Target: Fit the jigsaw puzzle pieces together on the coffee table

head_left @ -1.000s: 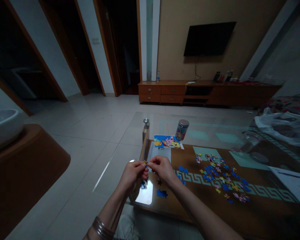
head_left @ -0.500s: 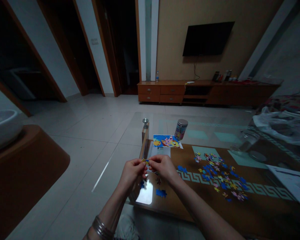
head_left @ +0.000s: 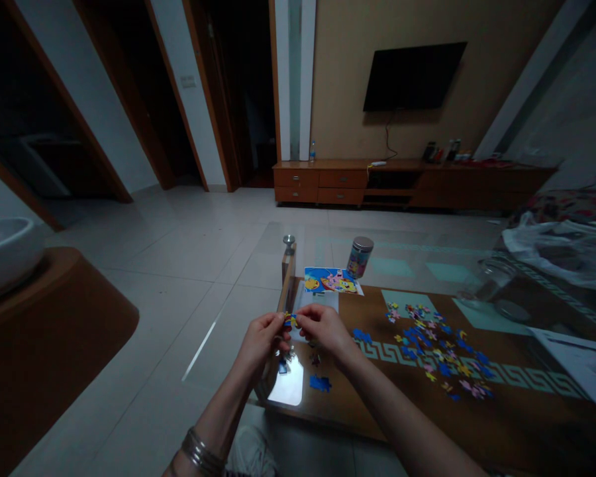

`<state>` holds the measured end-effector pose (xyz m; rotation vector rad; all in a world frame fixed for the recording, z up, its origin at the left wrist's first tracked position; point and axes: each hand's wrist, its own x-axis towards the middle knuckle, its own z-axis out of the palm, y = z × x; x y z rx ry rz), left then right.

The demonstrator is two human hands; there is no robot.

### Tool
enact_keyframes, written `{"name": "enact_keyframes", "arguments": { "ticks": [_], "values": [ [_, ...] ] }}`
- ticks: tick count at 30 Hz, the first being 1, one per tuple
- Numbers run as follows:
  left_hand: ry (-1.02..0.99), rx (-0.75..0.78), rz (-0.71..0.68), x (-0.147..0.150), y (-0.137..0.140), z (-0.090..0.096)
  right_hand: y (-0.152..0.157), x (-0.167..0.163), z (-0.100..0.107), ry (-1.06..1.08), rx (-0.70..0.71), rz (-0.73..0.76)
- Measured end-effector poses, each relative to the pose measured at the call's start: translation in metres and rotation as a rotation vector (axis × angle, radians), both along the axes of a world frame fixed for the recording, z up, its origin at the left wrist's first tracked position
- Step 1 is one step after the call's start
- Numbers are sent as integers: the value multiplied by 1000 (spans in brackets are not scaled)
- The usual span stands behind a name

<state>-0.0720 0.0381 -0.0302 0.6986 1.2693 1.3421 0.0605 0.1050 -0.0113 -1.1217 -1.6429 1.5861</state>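
Between my two hands is a small blue-and-yellow jigsaw puzzle piece (head_left: 291, 320), held above the glass table's left end. My left hand (head_left: 262, 338) pinches its left side, and my right hand (head_left: 325, 329) pinches its right side. Whether it is one piece or two joined is too small to tell. Below the hands lie a joined blue puzzle section (head_left: 320, 383) and a dark blue piece (head_left: 283, 366). Farther right, another blue clump (head_left: 362, 336) rests near the patterned band. A cartoon picture sheet (head_left: 334, 281) lies beyond my hands.
Loose puzzle pieces (head_left: 442, 348) are scattered across the glass table (head_left: 377, 411) on the right. A lidded cartoon tin (head_left: 359, 257) stands by the picture sheet. A clear jar (head_left: 487, 281), its lid (head_left: 511, 310), a plastic bag (head_left: 561, 248) and papers (head_left: 581, 361) are at the right.
My hands have shifted slightly, and the held piece has turned so more of its blue and yellow face shows. Things on the table have not moved.
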Motion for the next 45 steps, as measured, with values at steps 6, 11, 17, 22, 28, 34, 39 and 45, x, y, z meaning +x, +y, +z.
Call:
{"name": "enact_keyframes", "arguments": {
  "ticks": [6,11,17,22,28,34,39,45],
  "values": [
    [-7,4,27,1,0,2,-1,-1,0,7,6,-10],
    [-11,7,-4,1,-2,6,-2,1,0,8,6,12],
    [-36,8,-54,1,-4,7,-2,2,-3,-6,17,12],
    [-28,3,-13,2,-2,3,-10,-3,-10,7,134,-91],
    [-12,11,-6,1,-4,5,-10,-4,-12,31,113,-77],
    [-41,25,-37,3,-5,7,-3,-1,-3,21,41,-30],
    [-101,32,-20,0,-3,4,-4,0,-1,24,-22,6],
    [-51,40,25,-6,-4,6,-8,-3,-5,15,-108,40]
  ]
}}
